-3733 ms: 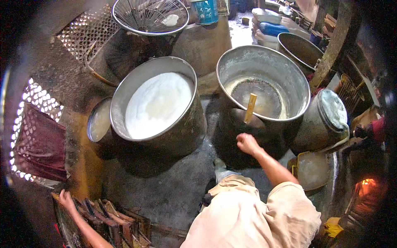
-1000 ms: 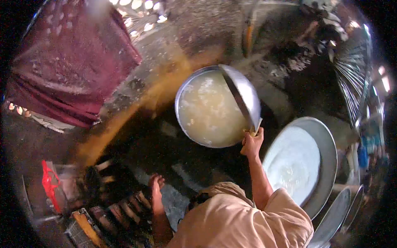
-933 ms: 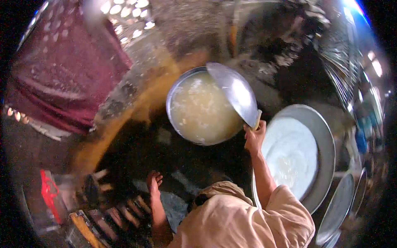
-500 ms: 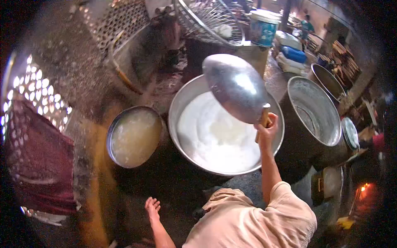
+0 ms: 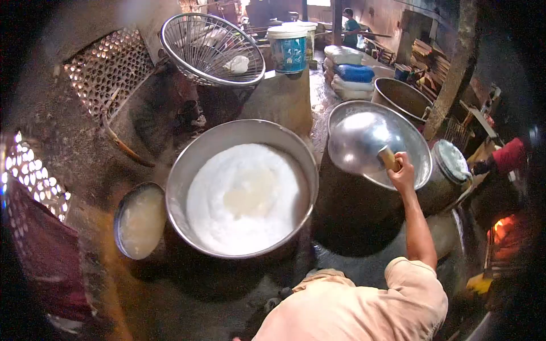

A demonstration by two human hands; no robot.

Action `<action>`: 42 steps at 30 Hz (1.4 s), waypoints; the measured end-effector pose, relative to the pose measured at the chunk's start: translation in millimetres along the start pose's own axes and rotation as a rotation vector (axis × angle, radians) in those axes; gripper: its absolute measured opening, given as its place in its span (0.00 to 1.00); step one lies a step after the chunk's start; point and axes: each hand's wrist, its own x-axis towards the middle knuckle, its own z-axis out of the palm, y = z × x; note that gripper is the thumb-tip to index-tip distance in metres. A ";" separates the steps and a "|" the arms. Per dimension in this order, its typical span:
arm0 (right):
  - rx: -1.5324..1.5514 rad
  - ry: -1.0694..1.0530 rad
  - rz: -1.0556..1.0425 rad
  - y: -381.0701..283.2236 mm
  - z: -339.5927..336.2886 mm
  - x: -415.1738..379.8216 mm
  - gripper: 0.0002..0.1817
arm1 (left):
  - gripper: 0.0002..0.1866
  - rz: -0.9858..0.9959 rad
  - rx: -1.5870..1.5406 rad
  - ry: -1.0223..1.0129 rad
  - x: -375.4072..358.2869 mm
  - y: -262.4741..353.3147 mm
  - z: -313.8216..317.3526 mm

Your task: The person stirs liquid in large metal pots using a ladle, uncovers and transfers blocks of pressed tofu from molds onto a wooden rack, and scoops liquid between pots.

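One hand of yours, the right (image 5: 402,170), is in view, with its fingers wrapped around the short wooden handle (image 5: 389,158) of a big metal scoop (image 5: 358,142). You hold that scoop to the right of the pot of white liquid (image 5: 177,193), over the mouth of a second large pot (image 5: 347,199); whether its edge touches the rim there, you cannot tell from this angle. Your left hand lies outside the view, so its grip cannot be told. Your right forearm reaches up from the near right side of the pot of white liquid.

Inside that pot of white liquid, you see a foamy surface with a yellowish patch near its middle. Just to its left is a smaller pan (image 5: 117,233) of cloudy, yellowish liquid. Beyond it you have a tilted wire basket (image 5: 227,84) holding a white lump (image 5: 237,64), with a blue bucket (image 5: 291,54) near the basket. Well off to its right are a lidded barrel (image 5: 454,159) and, nearer you, a glowing fire (image 5: 503,228).
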 end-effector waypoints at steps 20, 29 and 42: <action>-0.538 -1.282 -0.976 241.1 96.2 44.0 0.23 | 0.24 -0.133 -0.150 0.544 -233.5 -343.4 23.0; -0.572 -1.246 -1.052 272.7 146.9 26.6 0.26 | 0.26 0.132 -0.198 0.389 -261.5 -423.2 61.9; -0.595 -0.910 -1.310 308.2 164.8 24.9 0.10 | 0.20 0.158 -0.265 0.362 -168.6 -394.6 2.0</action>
